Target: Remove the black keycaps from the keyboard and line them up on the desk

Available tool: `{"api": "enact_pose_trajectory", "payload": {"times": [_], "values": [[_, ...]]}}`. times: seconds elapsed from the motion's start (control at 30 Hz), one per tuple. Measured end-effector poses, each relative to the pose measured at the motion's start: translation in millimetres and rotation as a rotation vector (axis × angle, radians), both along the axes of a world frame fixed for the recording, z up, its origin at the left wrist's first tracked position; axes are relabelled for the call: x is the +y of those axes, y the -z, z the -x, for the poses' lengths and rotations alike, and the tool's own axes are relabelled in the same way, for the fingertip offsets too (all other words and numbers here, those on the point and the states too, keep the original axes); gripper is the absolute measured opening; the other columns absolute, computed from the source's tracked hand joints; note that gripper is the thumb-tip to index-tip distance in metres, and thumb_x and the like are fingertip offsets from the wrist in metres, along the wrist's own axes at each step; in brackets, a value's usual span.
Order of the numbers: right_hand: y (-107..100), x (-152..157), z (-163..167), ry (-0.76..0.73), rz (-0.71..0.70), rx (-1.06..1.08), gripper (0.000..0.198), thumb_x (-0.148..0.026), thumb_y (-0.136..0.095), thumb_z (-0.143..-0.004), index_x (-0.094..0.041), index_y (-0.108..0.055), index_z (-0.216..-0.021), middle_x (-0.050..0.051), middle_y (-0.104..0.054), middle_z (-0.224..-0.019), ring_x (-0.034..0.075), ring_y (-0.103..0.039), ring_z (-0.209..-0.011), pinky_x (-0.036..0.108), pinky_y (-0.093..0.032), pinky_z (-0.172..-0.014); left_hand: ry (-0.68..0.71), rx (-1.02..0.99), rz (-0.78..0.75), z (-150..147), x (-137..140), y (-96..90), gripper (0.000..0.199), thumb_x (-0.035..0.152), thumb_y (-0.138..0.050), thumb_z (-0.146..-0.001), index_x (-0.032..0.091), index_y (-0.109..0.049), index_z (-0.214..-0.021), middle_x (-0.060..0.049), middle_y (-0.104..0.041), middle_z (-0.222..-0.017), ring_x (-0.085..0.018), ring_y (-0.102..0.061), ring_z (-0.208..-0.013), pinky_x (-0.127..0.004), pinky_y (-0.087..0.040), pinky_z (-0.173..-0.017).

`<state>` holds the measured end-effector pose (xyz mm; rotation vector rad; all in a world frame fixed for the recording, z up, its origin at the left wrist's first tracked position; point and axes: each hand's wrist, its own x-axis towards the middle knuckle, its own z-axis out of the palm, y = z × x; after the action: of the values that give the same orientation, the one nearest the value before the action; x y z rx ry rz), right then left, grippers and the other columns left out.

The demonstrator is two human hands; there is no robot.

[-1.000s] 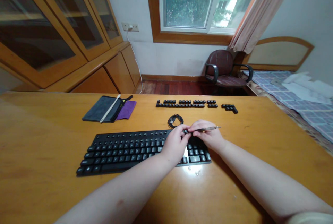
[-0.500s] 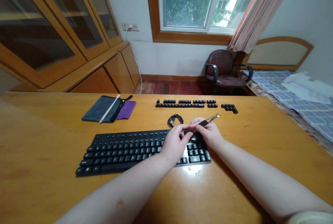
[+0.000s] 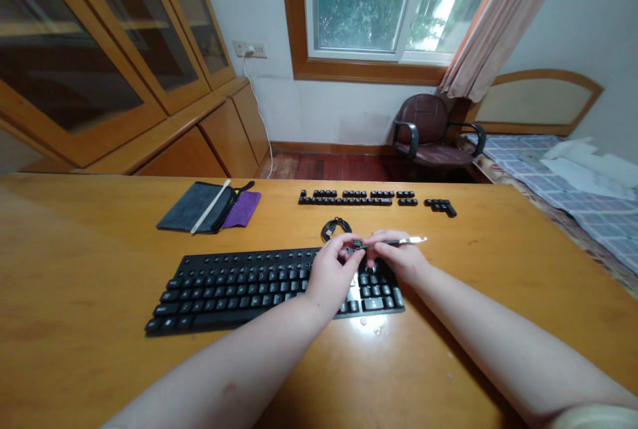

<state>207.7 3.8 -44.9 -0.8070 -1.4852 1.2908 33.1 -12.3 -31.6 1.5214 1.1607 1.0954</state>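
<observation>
A black keyboard (image 3: 234,293) lies on the desk, with its upper row bare of keycaps. Over its right part, my left hand (image 3: 335,271) pinches a small black keycap (image 3: 357,243) between thumb and fingers. Close beside it, my right hand (image 3: 401,257) grips a keycap puller (image 3: 409,240) with a dark middle and a bright metal end pointing right. The puller's other end meets the keycap between my hands. My fingers hide part of both.
Behind the keyboard lies a coiled black cable (image 3: 336,226). Loose keycaps (image 3: 343,201) stand in rows near the desk's far edge, with a small group (image 3: 440,206) farther right. At left are a grey cloth (image 3: 184,206), a pale stick (image 3: 210,208) and a purple cloth (image 3: 242,208).
The puller has swung from slanting up to nearly level, its metal end lower. A dark keycap now shows between my left fingertips. The keyboard and loose keycaps stay put.
</observation>
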Motion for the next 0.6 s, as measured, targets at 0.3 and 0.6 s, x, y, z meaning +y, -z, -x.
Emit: {"api": "enact_pose_trajectory", "payload": {"times": [0.3,0.6], "values": [[-6,-2,3,-0.001,0.01,0.021,0.017,-0.03,-0.062,-0.079,-0.018,-0.066,-0.068,0.002,-0.063,-0.062,0.016,-0.061,-0.06,0.032,-0.05,-0.063,-0.032,0.027,-0.023,0,0,-1.5,0.023,0.022,-0.06,-0.076,0.02,-0.064,-0.098,0.0,-0.061,-0.077,-0.012,-0.052,-0.064,-0.025,-0.045,-0.067],[-11,-2,1,-0.063,-0.049,-0.003,0.021,-0.027,-0.06,-0.078,-0.018,-0.064,-0.059,0.002,-0.058,-0.06,0.015,-0.055,-0.057,0.031,-0.046,-0.06,-0.022,0.105,-0.061,0,-1,-7.9,0.021,0.022,-0.063,-0.074,0.019,-0.068,-0.094,0.001,-0.06,-0.069,-0.012,-0.052,-0.061,-0.026,-0.046,-0.065]]}}
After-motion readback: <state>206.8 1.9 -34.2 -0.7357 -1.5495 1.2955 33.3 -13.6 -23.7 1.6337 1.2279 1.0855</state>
